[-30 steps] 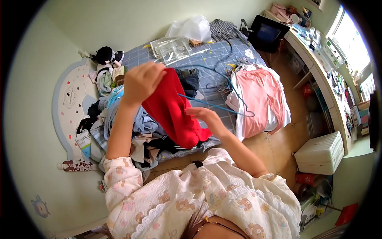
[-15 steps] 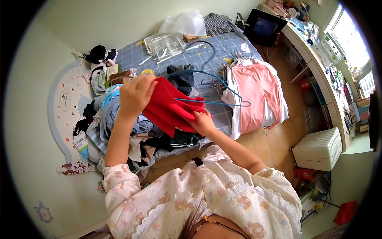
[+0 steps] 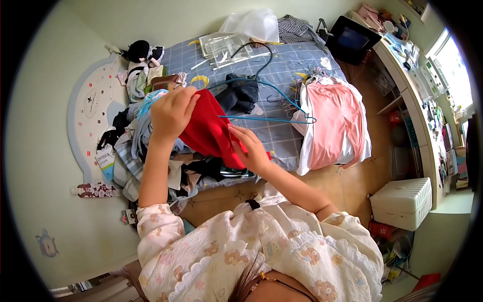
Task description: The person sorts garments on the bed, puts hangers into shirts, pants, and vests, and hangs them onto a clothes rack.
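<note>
A red garment (image 3: 209, 132) hangs in front of me, partly folded, so its exact kind is hidden. My left hand (image 3: 172, 113) is closed on its upper left edge. The left end of a blue clothes hanger (image 3: 282, 92) runs in behind that hand and the cloth; its right end sticks out bare, hook upward. My right hand (image 3: 253, 152) holds the garment's lower right edge, with fingers lying along the fabric and the thumb partly hidden. Behind the hanger, dark clothing (image 3: 240, 95) lies on the bed.
Piled clothes (image 3: 138, 131) cover the bed's left side, by the headboard (image 3: 88, 108). Pink trousers (image 3: 334, 121) lie over white clothing at the right edge, beside several thin hangers. Clear plastic pieces (image 3: 226, 50) lie at the back. A white suitcase (image 3: 401, 204) stands right, below the desk (image 3: 402, 88).
The view has shifted, so the bed sits further right and higher. My right hand's fingers have straightened and slid up along the red cloth. The left hand keeps its hold.
</note>
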Available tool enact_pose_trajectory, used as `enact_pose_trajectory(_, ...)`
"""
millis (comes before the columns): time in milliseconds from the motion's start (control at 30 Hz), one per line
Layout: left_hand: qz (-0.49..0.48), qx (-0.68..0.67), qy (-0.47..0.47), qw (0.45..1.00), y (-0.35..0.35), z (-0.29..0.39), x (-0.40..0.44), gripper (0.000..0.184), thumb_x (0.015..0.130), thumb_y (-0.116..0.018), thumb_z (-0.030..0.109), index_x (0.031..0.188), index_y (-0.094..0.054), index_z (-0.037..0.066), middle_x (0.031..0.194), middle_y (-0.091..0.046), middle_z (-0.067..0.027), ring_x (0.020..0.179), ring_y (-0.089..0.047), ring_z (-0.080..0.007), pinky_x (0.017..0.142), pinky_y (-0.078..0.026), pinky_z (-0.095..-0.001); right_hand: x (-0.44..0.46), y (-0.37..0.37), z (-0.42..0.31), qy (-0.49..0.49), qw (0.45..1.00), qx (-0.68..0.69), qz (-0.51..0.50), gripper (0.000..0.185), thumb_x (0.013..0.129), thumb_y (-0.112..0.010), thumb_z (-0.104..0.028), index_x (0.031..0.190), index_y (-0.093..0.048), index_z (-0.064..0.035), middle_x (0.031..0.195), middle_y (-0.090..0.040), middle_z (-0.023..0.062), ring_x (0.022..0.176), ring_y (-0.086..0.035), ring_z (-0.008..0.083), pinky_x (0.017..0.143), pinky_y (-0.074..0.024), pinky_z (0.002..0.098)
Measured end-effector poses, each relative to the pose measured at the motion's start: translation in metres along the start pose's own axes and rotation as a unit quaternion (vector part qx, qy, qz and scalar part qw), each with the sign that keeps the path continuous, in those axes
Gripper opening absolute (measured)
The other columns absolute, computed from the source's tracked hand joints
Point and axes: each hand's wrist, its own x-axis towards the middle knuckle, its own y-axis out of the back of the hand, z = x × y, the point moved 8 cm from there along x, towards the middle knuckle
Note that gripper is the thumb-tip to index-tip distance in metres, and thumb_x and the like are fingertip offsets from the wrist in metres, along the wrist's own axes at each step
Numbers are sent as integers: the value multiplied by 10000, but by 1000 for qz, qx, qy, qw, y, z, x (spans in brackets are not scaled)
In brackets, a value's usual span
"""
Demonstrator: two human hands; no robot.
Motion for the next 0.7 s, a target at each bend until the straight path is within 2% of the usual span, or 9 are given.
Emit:
enact_pose_trajectory(33,3,-2,-5,1000,0,4,-1,149,820,-687,147,932,-602,98,787,-636,-48,640,-618,-244,541,-486,-323,1,-5,-7,9,1000,5,28,414,832,-599,3,1240,-535,-18,1223,-565,173,1081,-563,342,900,-468,381)
enact_pose_trajectory(133,7,-4,-5,1000,7,13,-4,142,817,-690,152,914,-601,100,770,-631,-43,637,-617,-239,540,-490,-323,-2,-18,-5,-45,998,34,42,361,847,-617,-69,1195,-544,-6,1116,-603,203,1017,-577,379,850,-479,394)
enact_pose_trajectory(233,16,10,13,1000,21,13,-9,132,820,-687,147,905,-599,97,750,-615,-53,635,-612,-245,535,-485,-329,-25,-47,29,-166,974,6,-153,332,866,-607,-225,1086,-555,17,953,-620,244,896,-591,408,767,-485,448)
enact_pose_trajectory(300,48,25,23,998,38,1,-15,133,821,-685,140,908,-595,93,736,-603,-58,629,-607,-248,526,-477,-330,-44,-42,46,-135,958,-100,-234,289,865,-598,-281,849,-515,-5,801,-618,224,787,-591,424,693,-467,501)
enact_pose_trajectory(333,48,24,25,998,47,-1,-17,138,820,-685,126,919,-596,88,732,-600,-62,622,-599,-259,521,-468,-339,-51,-33,55,-59,968,-121,-212,275,864,-601,-281,833,-512,-22,793,-620,209,781,-596,405,693,-468,494)
enact_pose_trajectory(433,18,64,21,998,54,-12,-50,142,815,-687,113,922,-598,83,743,-599,-63,614,-590,-270,524,-467,-346,-42,21,56,5,958,-212,-196,197,829,-628,-210,818,-523,-44,758,-594,138,746,-584,365,694,-475,456)
enact_pose_trajectory(500,2,77,22,997,53,-19,-74,158,811,-693,114,934,-599,81,764,-596,-69,609,-583,-280,521,-467,-359,-28,56,41,119,947,-258,-150,120,813,-636,-161,789,-552,-79,721,-580,76,695,-585,263,691,-474,367)
enact_pose_trajectory(567,-5,92,32,995,54,-22,-94,164,813,-692,116,943,-598,79,770,-594,-73,610,-582,-283,518,-467,-362,-15,79,13,232,925,-272,-129,131,788,-658,-144,754,-544,-90,681,-551,50,656,-564,226,690,-472,351)
enact_pose_trajectory(700,20,99,55,993,61,-26,-116,198,815,-689,114,982,-588,78,766,-591,-72,612,-582,-287,514,-467,-368,7,99,-24,311,886,-312,-148,150,745,-663,-123,702,-523,-91,645,-499,39,637,-540,216,717,-485,352)
